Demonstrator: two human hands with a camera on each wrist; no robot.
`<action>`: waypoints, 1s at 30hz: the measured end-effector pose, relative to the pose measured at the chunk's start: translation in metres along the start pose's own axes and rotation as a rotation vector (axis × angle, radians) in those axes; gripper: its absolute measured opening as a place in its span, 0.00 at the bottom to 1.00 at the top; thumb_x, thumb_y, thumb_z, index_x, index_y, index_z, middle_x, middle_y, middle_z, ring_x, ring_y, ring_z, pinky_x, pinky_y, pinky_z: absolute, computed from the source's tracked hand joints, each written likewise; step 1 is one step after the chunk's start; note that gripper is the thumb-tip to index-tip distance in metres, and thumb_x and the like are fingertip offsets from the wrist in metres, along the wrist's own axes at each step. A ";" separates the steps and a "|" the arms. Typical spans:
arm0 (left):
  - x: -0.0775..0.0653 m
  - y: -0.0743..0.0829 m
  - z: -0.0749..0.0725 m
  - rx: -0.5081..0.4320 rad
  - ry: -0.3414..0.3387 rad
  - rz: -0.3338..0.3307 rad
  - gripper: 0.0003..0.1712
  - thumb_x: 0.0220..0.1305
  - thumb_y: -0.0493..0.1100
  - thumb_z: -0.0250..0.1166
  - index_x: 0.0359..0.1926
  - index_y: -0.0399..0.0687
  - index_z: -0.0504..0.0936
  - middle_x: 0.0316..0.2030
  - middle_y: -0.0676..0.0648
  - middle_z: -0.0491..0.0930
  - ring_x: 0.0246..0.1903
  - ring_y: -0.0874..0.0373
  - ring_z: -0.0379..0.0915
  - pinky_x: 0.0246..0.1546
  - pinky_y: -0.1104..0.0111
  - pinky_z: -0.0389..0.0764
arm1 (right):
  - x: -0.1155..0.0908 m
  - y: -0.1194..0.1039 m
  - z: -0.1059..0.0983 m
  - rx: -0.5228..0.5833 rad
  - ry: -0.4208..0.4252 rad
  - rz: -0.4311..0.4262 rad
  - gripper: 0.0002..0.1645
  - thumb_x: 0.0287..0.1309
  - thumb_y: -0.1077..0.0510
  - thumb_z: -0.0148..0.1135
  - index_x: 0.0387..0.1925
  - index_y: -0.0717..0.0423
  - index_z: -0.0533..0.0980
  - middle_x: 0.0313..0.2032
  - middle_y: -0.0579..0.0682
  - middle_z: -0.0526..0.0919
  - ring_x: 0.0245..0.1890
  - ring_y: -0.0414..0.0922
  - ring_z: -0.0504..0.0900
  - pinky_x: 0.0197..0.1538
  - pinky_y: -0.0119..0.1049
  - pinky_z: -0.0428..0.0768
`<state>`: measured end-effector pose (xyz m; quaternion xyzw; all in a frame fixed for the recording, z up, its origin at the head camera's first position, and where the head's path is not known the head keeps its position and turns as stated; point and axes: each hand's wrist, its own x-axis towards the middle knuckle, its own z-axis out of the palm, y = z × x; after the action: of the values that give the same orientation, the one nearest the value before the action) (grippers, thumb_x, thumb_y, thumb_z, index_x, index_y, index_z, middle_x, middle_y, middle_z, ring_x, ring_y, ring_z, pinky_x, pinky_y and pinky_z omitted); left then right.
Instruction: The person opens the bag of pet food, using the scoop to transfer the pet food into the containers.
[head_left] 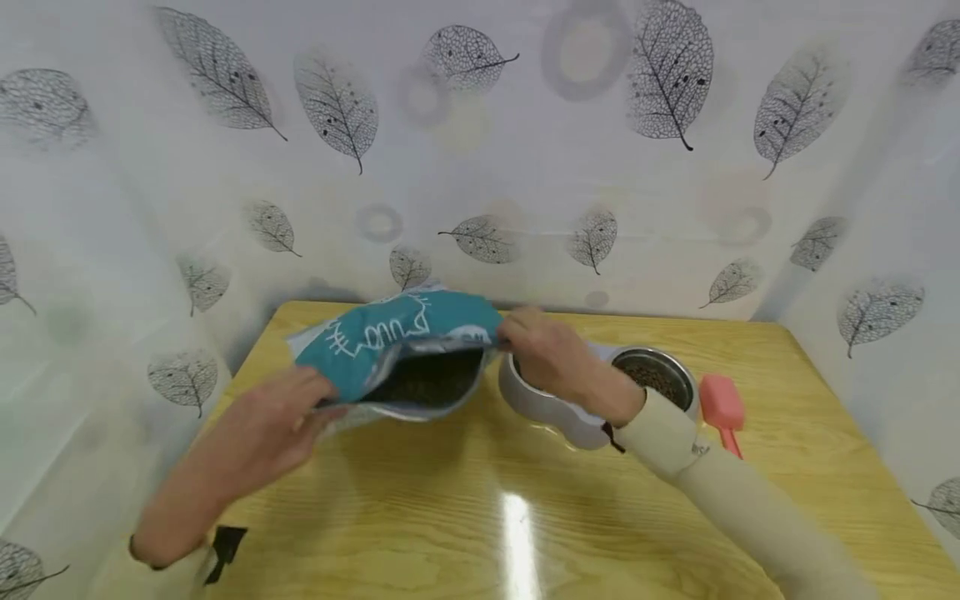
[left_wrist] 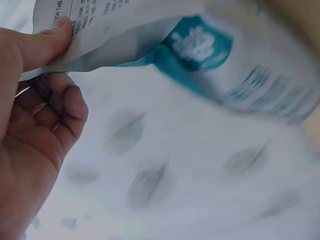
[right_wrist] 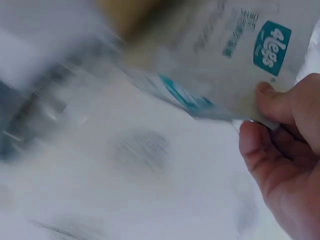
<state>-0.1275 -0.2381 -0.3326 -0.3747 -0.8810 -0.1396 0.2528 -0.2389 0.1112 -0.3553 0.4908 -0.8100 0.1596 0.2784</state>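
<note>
A teal and white pet food bag [head_left: 397,327] is held above the table between both hands, its mouth gaping toward the head camera and its inside dark. My left hand [head_left: 262,429] pinches the near left corner of the mouth; in the left wrist view the thumb presses on the printed panel. At the other corner my right hand [head_left: 551,354] pinches the bag's edge, thumb over the panel with the "4legs" label [right_wrist: 272,48]. Just under and beside the right forearm stands a grey double pet bowl [head_left: 536,406], partly hidden by that arm.
Brown kibble [head_left: 651,379] lies in the bowl's right metal dish. A red scoop [head_left: 722,404] rests on the wooden table [head_left: 420,533] to the right of the bowl. Behind and at both sides hangs a leaf-patterned white sheet [head_left: 517,175].
</note>
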 end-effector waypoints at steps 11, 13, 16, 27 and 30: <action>0.040 -0.119 -0.042 -0.112 0.204 -0.663 0.16 0.67 0.41 0.71 0.49 0.33 0.84 0.29 0.72 0.76 0.31 0.87 0.66 0.31 0.83 0.65 | 0.135 0.056 -0.020 0.261 -0.167 0.389 0.08 0.70 0.65 0.60 0.32 0.62 0.78 0.33 0.57 0.82 0.31 0.47 0.74 0.35 0.36 0.72; 0.038 -0.124 -0.039 -0.122 0.221 -0.738 0.18 0.68 0.45 0.71 0.50 0.34 0.85 0.27 0.77 0.71 0.29 0.86 0.67 0.32 0.82 0.65 | 0.140 0.057 -0.015 0.272 -0.165 0.426 0.07 0.68 0.65 0.61 0.33 0.63 0.79 0.33 0.57 0.84 0.31 0.47 0.75 0.36 0.36 0.73; 0.039 -0.125 -0.035 -0.087 0.260 -0.706 0.17 0.68 0.43 0.70 0.49 0.32 0.85 0.29 0.59 0.82 0.30 0.86 0.66 0.30 0.84 0.64 | 0.146 0.055 -0.014 0.277 -0.160 0.466 0.05 0.67 0.65 0.62 0.35 0.63 0.81 0.35 0.57 0.84 0.33 0.48 0.77 0.38 0.37 0.76; 0.061 -0.116 -0.052 -0.186 -0.072 -0.828 0.32 0.72 0.59 0.62 0.66 0.43 0.76 0.51 0.39 0.79 0.47 0.55 0.74 0.28 0.78 0.73 | 0.158 0.047 -0.016 0.353 -0.225 0.459 0.10 0.66 0.58 0.69 0.43 0.61 0.85 0.43 0.55 0.88 0.42 0.47 0.84 0.48 0.39 0.83; 0.066 -0.115 -0.050 -0.181 -0.043 -0.783 0.26 0.72 0.54 0.65 0.60 0.40 0.81 0.51 0.36 0.80 0.40 0.56 0.78 0.25 0.77 0.73 | 0.156 0.048 -0.015 0.364 -0.174 0.464 0.07 0.65 0.60 0.69 0.39 0.61 0.85 0.40 0.55 0.88 0.39 0.47 0.84 0.45 0.38 0.82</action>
<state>-0.2334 -0.2995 -0.2611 -0.0342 -0.9464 -0.2947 0.1277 -0.3337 0.0316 -0.2474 0.3462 -0.8794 0.3190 0.0715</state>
